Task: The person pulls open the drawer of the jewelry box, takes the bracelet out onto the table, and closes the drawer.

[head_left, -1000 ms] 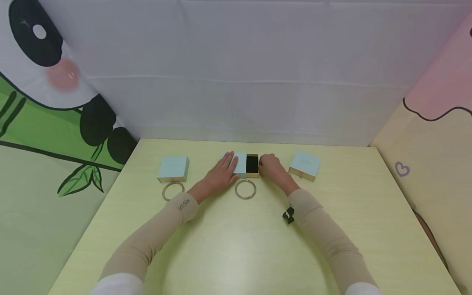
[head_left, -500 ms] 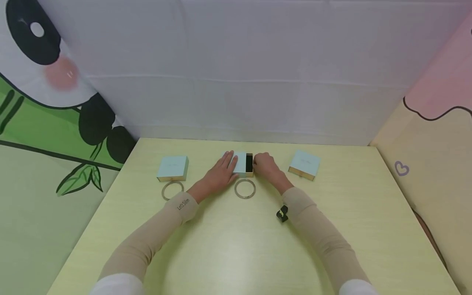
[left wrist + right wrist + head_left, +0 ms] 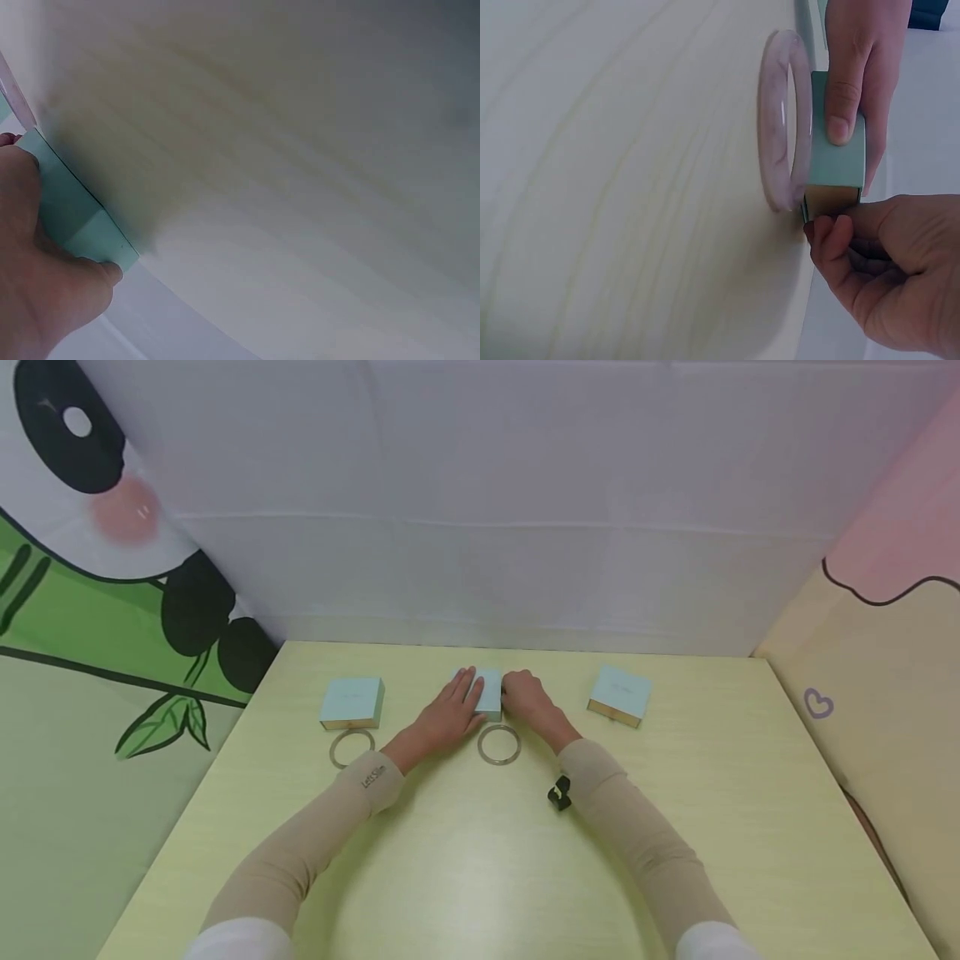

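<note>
A light blue drawer box (image 3: 490,693) lies on the table between both hands. My left hand (image 3: 448,710) holds its sleeve, fingers laid over the top and thumb (image 3: 838,127) along the near side. My right hand (image 3: 528,702) is at the box's right end, its curled fingers against the gold drawer end (image 3: 831,199). In the head view that hand covers the drawer end, and no black interior shows. A pale, marbled bangle (image 3: 498,763) lies just in front of the box; in the right wrist view it (image 3: 772,120) stands out beside the sleeve.
Another light blue box (image 3: 352,700) is on the left, with a second bangle (image 3: 334,750) before it, partly behind the left sleeve. A third box (image 3: 622,692) sits angled at the right. A white cloth wall (image 3: 525,577) rises behind the table (image 3: 480,860).
My right hand has moved left, and the drawer with its black interior has slid into the sleeve. My left hand has stayed in place on the box.
</note>
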The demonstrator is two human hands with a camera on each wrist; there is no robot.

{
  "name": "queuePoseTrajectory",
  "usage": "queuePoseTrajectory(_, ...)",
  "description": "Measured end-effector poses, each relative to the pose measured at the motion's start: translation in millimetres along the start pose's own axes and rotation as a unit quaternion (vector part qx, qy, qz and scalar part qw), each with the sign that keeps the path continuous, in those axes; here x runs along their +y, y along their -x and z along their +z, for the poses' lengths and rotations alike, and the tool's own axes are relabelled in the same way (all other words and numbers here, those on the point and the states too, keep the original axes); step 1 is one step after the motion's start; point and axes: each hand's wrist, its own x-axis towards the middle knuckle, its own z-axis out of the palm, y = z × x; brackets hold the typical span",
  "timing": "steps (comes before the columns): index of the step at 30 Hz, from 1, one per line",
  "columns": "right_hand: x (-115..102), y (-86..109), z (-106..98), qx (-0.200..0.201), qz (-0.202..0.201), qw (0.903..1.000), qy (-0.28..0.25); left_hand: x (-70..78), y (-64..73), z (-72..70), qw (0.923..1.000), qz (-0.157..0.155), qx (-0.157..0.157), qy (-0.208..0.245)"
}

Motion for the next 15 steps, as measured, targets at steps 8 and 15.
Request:
queuePoseTrajectory(8,-3.2,1.0,-1.2,-0.001,0.001,1.0,0.002,0.4,0.4,0.7,0.9999,0.005,0.012,-0.006)
queuePoseTrajectory(15,0.5,0.9,2.0,0.006,-0.005,1.0,0.001,0.7,0.8,-0.6,1.0,0.005,0.004,-0.005)
